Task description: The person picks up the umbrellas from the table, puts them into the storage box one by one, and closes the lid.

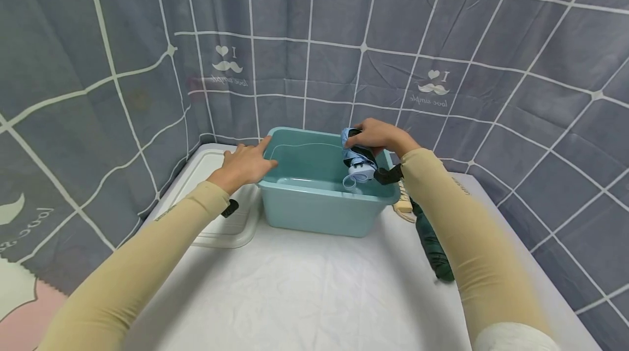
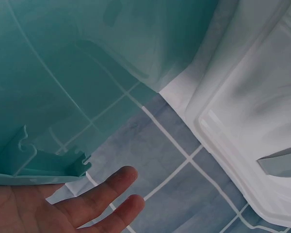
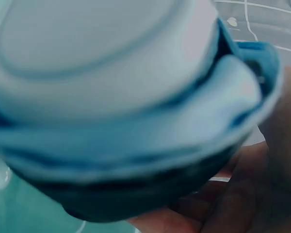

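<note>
A teal plastic bin [image 1: 319,209] stands on the white-covered table. Over its left rim lies my left hand [image 1: 244,164], its fingers mostly straight; in the left wrist view two fingers [image 2: 111,194] stick out past the rim. My right hand [image 1: 380,135] grips a folded light-blue umbrella [image 1: 361,162] with a dark underside, above the right part of the bin. A pale handle end with a thin wrist loop [image 1: 350,182] points toward me. Close up in the right wrist view, the blurred umbrella [image 3: 111,136] covers most of the picture and partly hides the fingers.
A white lid [image 1: 231,225] lies left of the bin, partly behind my left arm. To the right are a dark green folded umbrella [image 1: 432,244] and a beige item [image 1: 404,203], both partly hidden by my right arm. A grey-blue checked curtain [image 1: 339,7] hangs behind.
</note>
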{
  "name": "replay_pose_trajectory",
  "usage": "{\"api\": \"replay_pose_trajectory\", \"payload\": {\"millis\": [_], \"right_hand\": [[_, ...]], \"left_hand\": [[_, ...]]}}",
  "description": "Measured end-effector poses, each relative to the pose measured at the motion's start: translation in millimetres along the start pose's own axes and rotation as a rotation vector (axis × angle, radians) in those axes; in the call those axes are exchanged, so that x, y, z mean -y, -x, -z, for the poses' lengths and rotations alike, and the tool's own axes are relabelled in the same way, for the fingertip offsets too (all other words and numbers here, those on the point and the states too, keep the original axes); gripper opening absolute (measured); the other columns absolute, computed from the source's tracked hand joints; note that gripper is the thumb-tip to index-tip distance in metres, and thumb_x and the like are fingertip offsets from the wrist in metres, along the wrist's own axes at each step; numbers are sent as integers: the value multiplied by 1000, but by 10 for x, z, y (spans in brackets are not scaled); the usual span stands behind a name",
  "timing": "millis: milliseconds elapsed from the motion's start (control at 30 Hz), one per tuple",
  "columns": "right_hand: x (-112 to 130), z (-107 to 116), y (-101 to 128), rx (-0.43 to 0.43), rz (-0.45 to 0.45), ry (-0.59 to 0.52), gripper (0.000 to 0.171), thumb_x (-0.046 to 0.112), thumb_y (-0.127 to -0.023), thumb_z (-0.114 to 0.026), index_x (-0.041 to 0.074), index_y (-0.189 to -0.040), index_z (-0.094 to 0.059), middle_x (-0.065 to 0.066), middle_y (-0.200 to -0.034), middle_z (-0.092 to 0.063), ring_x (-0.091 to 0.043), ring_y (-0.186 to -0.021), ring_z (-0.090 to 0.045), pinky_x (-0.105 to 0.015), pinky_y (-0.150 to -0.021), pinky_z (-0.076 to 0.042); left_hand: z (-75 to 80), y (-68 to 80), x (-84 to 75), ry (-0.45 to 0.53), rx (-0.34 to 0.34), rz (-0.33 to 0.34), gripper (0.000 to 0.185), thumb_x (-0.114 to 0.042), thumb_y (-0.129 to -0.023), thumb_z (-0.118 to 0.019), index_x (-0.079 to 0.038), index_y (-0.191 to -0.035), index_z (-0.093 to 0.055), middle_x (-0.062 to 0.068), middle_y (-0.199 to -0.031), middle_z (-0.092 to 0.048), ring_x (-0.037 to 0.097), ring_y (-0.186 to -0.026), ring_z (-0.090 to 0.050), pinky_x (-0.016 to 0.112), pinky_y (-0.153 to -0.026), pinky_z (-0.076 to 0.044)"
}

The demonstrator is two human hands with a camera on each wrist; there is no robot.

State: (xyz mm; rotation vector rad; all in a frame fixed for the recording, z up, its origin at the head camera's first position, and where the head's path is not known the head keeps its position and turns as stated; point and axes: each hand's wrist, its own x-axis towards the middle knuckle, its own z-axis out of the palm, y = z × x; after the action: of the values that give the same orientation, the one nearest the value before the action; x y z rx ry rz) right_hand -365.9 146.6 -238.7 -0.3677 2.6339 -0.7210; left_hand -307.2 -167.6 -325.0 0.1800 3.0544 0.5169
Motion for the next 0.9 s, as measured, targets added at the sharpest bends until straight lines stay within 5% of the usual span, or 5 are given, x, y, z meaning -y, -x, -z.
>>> {"api": "replay_pose_trajectory", "payload": {"millis": [600, 900], "right_hand": [[298, -286, -305, 147, -59, -29, 54, 36, -93, -66, 1, -134, -55, -16, -116, -60, -20, -85, -64, -31, -70, -58], [363, -419, -479, 186, -87, 5, 50, 38, -93, -68, 3, -127, -56, -10, -108, -58, -16, -68, -61, -29, -65, -56]], "left_hand": [[-2, 7, -2, 1, 2, -5, 79, -53, -100, -43, -25, -164, -7, 19, -157, -41, 48, -146, -28, 77, -107, -17], [2, 15, -5, 2, 3, -3, 79, -53, -100, -43, -25, -164, -7, 18, -158, -41, 48, -146, -28, 77, -108, -17]]}}
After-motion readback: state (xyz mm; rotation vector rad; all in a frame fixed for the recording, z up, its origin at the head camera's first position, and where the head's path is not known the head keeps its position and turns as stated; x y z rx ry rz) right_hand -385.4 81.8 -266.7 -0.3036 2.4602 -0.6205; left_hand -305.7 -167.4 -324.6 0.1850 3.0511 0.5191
